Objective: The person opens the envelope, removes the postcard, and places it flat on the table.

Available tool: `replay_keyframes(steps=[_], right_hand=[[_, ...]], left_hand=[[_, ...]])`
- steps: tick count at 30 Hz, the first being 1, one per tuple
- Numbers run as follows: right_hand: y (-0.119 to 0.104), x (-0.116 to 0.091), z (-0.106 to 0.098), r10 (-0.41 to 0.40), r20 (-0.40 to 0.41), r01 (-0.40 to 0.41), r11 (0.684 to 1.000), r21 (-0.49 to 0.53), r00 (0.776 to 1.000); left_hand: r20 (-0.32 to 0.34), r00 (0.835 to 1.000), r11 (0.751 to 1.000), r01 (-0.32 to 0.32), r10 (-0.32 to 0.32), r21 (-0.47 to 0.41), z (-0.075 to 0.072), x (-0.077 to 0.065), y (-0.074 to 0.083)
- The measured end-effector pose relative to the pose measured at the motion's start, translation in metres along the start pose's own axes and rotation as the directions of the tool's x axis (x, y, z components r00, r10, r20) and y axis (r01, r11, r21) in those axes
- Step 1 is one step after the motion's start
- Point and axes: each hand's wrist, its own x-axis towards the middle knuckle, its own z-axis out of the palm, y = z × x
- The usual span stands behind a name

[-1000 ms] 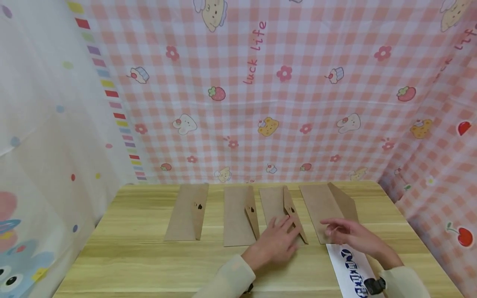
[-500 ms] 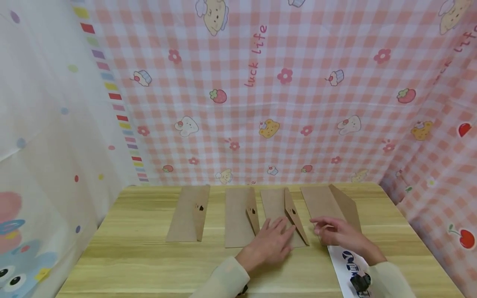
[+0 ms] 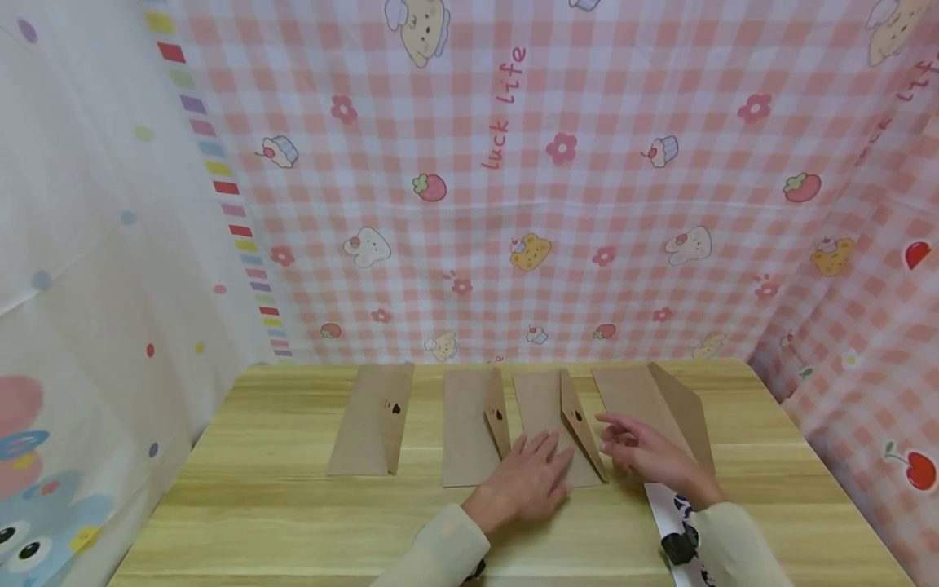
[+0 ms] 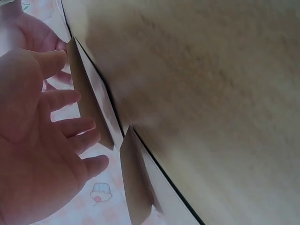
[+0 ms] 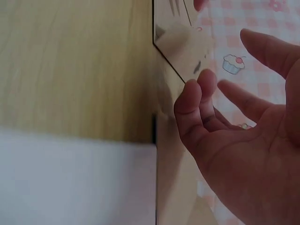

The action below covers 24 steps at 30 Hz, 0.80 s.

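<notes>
My left hand [image 3: 522, 483], fingers spread and nearly straight, lies over the near part of a brown kraft envelope [image 3: 539, 399] whose flap stands partly raised. Whether the fingertips touch the paper I cannot tell. Just right of it, my right hand [image 3: 649, 458] is held with bent, relaxed fingers over the left side of the rightmost envelope [image 3: 634, 395], whose flap is unfolded to the right. Neither hand grips anything. In the right wrist view, my right hand's palm [image 5: 248, 150] shows nothing in it. A white sheet with dark blue print [image 3: 663, 518] lies partly under the right forearm.
Two more brown envelopes lie to the left: one with its flap lying down [image 3: 367, 424], another with its flap slightly lifted [image 3: 469, 424]. The wooden table [image 3: 293, 530] ends at the back against a pink checked cloth [image 3: 455, 228].
My right hand has moved left from the rightmost envelope toward the one beside it. The left hand has drawn slightly left, off that envelope's flap, and its fingers have settled.
</notes>
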Motion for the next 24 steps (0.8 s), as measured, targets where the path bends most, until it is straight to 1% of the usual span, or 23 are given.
replay_keyframes(steps=[4,6,12,19,22,24], right_hand=[[-0.002,0.006,0.006,0.032,-0.03,-0.032,0.999,0.011,0.999],[-0.003,0.008,0.008,0.037,-0.036,-0.036,0.999,0.022,0.999],[-0.004,0.014,0.015,0.04,-0.062,-0.039,0.999,0.01,0.997],[-0.003,0.019,0.02,0.114,-0.09,-0.116,0.993,-0.013,0.989],[-0.002,0.02,0.022,0.111,-0.099,-0.115,0.993,-0.034,0.989],[-0.002,0.02,0.024,0.089,-0.101,-0.094,0.995,-0.046,0.991]], left_hand=[[0.031,0.999,0.999,0.009,-0.008,-0.034,0.001,0.001,0.002],[0.044,0.999,0.999,0.016,-0.015,-0.036,0.001,0.001,0.003],[0.064,0.998,1.0,0.024,-0.024,0.008,0.003,0.004,0.003],[0.099,0.994,0.999,0.037,-0.037,0.008,0.004,0.006,0.002],[0.11,0.993,0.999,0.036,-0.039,0.023,0.003,0.007,0.002],[0.117,0.992,0.999,0.035,-0.038,0.029,0.001,0.008,0.001]])
